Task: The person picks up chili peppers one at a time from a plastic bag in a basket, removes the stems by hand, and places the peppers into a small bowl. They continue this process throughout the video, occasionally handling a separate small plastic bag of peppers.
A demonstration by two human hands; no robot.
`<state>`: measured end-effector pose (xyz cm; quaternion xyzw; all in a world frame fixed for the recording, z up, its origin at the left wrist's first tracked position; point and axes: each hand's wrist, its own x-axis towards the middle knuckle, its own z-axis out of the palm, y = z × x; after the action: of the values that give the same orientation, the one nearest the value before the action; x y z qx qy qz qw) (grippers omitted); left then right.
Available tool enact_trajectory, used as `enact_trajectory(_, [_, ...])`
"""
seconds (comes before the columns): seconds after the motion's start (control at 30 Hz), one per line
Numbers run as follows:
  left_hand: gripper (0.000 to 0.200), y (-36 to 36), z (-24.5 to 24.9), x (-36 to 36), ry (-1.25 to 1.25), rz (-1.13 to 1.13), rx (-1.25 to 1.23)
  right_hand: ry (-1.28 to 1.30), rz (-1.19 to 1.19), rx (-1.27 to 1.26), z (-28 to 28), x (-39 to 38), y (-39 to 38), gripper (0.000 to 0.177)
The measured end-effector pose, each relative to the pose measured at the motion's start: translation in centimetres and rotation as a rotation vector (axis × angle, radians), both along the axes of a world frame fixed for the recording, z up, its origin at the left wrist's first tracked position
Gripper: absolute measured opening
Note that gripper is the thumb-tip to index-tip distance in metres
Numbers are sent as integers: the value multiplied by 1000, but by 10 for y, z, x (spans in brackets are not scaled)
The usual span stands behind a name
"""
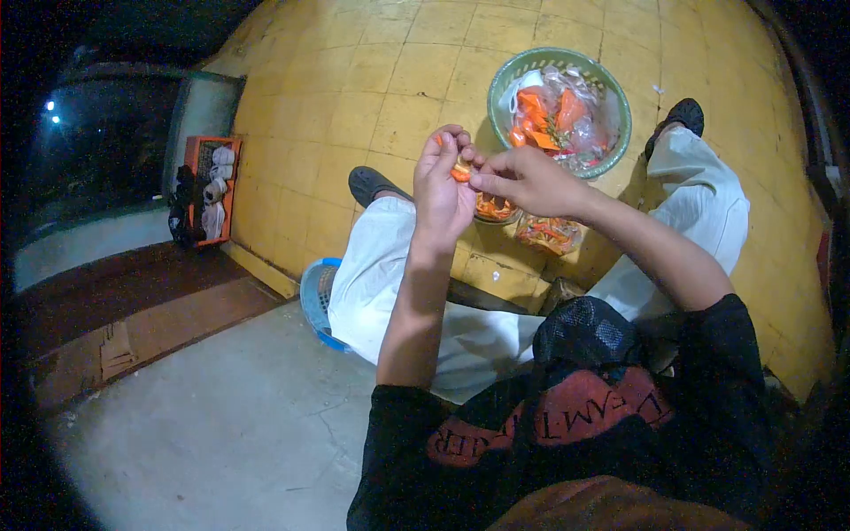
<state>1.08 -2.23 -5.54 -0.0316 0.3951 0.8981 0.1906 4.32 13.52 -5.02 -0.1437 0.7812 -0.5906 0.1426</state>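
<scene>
My left hand is raised with its palm up and its fingers curled around a small orange pepper piece, which shows a pale yellow inside. Another bit of orange shows between its upper fingers. From the right, my right hand reaches over, thumb and fingertips pinched at the edge of the same piece. Below the hands, a round bowl of orange and red pepper pieces is partly covered by my right hand. Beside it lies a clear plastic bag with similar pieces in it.
A green basket holding clear plastic bags and orange items stands ahead on the yellow tiled floor. A blue basket sits by my left leg. Farther left, an orange crate holds footwear near a brown step.
</scene>
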Motion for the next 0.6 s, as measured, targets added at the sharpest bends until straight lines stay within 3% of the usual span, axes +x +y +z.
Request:
enact_trajectory(0.23, [21,3,-4,4,28,8,-35,41,-161,-10,-3,1,-1,24])
enact_trajectory(0.3, [20,1,-4,4,-12,-7,-16,177,-223,17,5,1,1,21])
enact_trajectory(0.53, [20,-8,-5,-2,-77,-109,-7,264,-214,109,7,-4,11,18])
enact_trajectory(0.6, [19,-11,-6,-4,-69,-118,-42,524,-222,269,5,-11,16,19])
